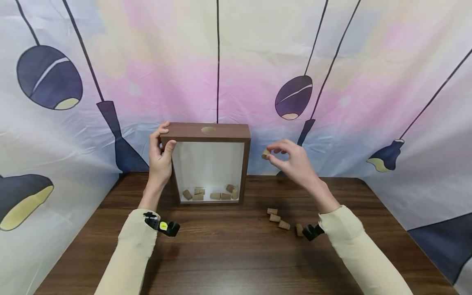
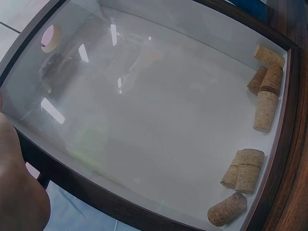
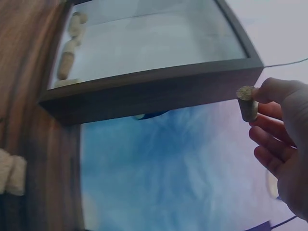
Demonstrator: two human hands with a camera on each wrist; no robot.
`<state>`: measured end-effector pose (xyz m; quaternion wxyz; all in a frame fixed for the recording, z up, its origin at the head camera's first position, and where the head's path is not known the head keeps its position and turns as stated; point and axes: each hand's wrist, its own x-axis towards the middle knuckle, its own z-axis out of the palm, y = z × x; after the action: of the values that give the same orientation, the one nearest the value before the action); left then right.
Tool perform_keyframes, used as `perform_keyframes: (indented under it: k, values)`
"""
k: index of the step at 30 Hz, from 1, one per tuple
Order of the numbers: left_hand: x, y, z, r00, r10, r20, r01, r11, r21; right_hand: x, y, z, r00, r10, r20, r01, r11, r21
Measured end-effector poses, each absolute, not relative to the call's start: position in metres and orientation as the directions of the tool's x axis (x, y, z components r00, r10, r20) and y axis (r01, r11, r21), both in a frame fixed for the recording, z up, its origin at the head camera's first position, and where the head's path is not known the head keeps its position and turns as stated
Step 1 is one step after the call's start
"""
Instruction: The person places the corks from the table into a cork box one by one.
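- The left hand (image 1: 160, 157) grips the upper left corner of the wooden shadow box (image 1: 210, 133), fingers curled around its edge, thumb on the front.
- The box stands upright at the far side of the table (image 1: 228, 254), with a round hole (image 1: 208, 130) in its top.
- The right hand (image 1: 295, 162) pinches one cork (image 1: 265, 154) between thumb and fingertips, in the air just right of the box.
- Several corks (image 1: 210, 193) lie inside the box, on the bottom behind the glass.
- Four loose corks (image 1: 280, 220) lie on the table, near the right wrist.
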<state>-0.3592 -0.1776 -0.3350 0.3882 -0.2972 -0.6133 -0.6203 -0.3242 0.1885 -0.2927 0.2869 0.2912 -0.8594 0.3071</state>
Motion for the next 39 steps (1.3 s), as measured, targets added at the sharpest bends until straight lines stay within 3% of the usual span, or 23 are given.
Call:
perform_keyframes:
  k: [9,17,30,39]
  values:
    - [-0.377,-0.184,-0.345,-0.521,-0.119,0.845,0.846,0.062,0.53,-0.323,0.168,-0.255,-0.6,-0.316,0.735,-0.728,0.597,-0.338]
    - [-0.356,-0.177,-0.333,-0.515,-0.115,0.849,0.847,0.079,0.525,-0.329,0.138,-0.234,-0.544,-0.366,0.755,-0.772,0.572,-0.279]
    - [-0.361,-0.179,-0.335,-0.516,-0.116,0.849,0.849,0.062,0.525,-0.34,0.087,-0.209,-0.584,-0.462,0.668,-0.764,0.591,-0.259]
    - [-0.375,-0.182,-0.345,-0.518,-0.121,0.847,0.845,0.076,0.529,-0.353,0.058,-0.216,-0.677,-0.47,0.566,-0.701,0.648,-0.299]
